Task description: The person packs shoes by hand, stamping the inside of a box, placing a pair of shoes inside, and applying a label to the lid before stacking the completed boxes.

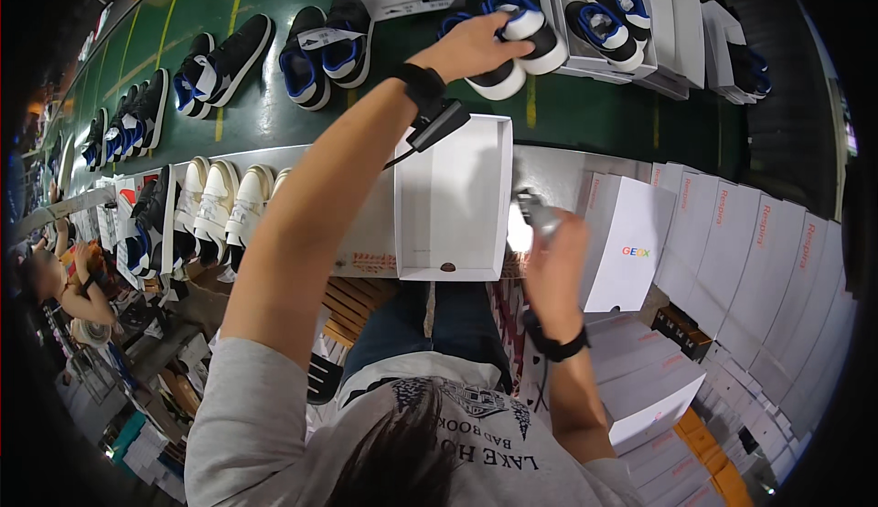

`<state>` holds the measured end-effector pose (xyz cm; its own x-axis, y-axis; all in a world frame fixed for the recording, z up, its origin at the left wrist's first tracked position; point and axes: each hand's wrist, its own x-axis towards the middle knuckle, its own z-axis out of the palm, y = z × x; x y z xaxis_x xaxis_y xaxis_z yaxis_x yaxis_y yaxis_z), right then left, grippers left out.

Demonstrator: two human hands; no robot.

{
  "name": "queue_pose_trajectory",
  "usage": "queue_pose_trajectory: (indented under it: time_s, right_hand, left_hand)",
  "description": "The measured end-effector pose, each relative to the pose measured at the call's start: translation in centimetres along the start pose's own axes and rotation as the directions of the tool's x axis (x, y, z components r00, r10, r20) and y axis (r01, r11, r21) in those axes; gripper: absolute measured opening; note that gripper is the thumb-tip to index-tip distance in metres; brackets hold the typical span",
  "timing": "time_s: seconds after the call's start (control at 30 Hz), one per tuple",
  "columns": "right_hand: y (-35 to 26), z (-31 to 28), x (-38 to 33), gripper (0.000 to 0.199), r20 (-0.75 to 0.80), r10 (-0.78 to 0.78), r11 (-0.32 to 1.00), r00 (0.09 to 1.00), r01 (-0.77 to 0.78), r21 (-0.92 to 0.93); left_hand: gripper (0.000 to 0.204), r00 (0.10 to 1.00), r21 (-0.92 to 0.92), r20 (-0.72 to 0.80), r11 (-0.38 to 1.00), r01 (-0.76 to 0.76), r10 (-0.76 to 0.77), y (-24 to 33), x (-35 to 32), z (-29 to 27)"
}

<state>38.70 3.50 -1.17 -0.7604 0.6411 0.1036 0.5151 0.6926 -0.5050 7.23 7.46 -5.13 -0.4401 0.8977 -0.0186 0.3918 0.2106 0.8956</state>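
Observation:
My left hand [471, 47] reaches out over the green belt, closed on the heel end of a black shoe [541, 48] with a white sole and blue lining. Its mate [498, 79] lies against it, partly under my hand. Close to my body, an open white shoebox [506, 169] shows its white inside. On the box's right, my right hand [556, 265] is closed around a small grey hand tool [540, 216] with a dark head; its exact kind is unclear. Both wrists wear black bands.
More black shoes [334, 45] stand along the green belt [302, 132], with white boxes, one holding a shoe pair [608, 27], at its far side. Cream shoes [218, 201] line the left. A white lidded box [631, 242] and stacked boxes [732, 242] crowd the right. Another person [87, 292] is far left.

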Motion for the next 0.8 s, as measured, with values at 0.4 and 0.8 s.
queue_pose_trajectory:
  time_s: [0.4,0.8]
  right_hand:
    - [2.2,1.8,-6.2,0.049,0.043,0.038,0.993,0.998,-0.032,-0.116]
    - [2.7,10.2,-9.8,0.042,0.662,0.529,0.004,0.531,-0.781,0.624]
  left_hand:
    - [0.055,0.985,-0.09,-0.166,0.994,-0.064,0.049,12.0,2.2,-12.4]
    - [0.036,0.876,0.338,-0.45,0.941,-0.015,0.176,-4.5,4.1,-8.4]
